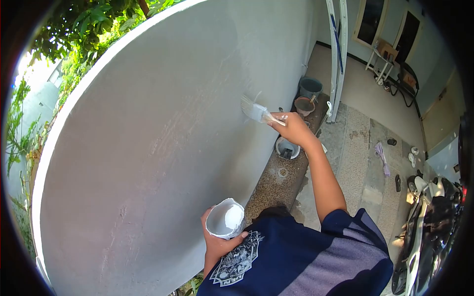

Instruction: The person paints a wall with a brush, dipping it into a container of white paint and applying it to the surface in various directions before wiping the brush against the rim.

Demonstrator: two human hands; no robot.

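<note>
Fingers of my right hand [291, 127] are closed round the handle of a wide paintbrush [257, 111]. Its pale bristles point left and lie at the surface of a grey wall [163, 123]; whether they press on it is hard to tell. Low in the view, my left hand [217, 246] is wrapped round a paint-smeared white cup [225, 220], which is tilted so that white paint shows inside. The cup is in front of the lower part of the wall, close to my dark blue shirt.
Along the wall's foot stand a bucket with paint [288, 148], a brown pot [304, 105] and a dark bucket [311, 87]. A metal post [337, 64] rises behind them. A motorcycle [429, 222] is at right, sandals lie on the paving, and plants top the wall.
</note>
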